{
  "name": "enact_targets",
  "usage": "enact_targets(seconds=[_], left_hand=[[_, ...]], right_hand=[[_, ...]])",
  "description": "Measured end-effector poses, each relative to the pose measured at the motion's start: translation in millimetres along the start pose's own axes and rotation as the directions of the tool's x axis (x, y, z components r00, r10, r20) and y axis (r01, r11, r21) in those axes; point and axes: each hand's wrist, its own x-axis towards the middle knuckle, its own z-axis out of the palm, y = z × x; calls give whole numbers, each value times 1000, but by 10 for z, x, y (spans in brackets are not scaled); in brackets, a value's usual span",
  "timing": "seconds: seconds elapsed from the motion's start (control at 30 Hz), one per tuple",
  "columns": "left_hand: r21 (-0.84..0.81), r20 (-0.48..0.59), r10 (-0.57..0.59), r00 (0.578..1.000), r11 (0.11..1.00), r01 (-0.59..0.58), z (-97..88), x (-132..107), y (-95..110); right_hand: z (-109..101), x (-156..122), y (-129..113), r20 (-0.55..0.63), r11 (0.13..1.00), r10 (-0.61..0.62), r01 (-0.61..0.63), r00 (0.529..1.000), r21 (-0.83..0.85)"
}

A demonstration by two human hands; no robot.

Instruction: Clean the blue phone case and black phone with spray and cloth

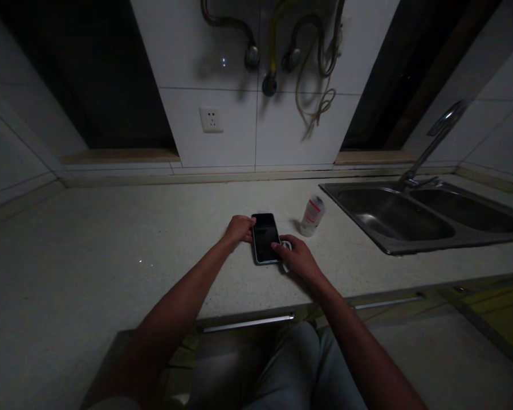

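Dim countertop point(111, 245), indistinct white object point(286, 245) partly beneath right hand point(300, 259)

**A:** what's on the counter point(111, 239)?

**B:** dark phone point(265, 237) lying flat, screen off. left hand point(238, 229) on its top left edge, right hand point(298, 257) with a finger on the screen. small white bottle point(312, 216) just right of it, steel double sink point(427, 213) further right.
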Motion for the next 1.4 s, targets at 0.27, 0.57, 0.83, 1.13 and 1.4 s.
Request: enact_targets(seconds=[0.27,0.57,0.83,1.13,1.4], left_hand=[[32,8,-4,1000,999,3,-21,45,-59],[65,24,-11,1000,998,9,-45,68,-74],[186,55,-54,997,982,43,-98,25,-6],[341,17,39,999,939,-43,-124,-105,-25],[557,-46,205,978,818,-145,-179,-22,-41]], right_hand=[[9,-28,-28,-61,994,-3,-3,998,-109],[23,-24,15,-64,990,-44,35,997,-139],[14,-15,1,-45,992,-42,37,998,-119],[35,-15,2,-48,986,-70,62,996,-153],[21,-39,-53,-47,975,-107,96,993,-199]])
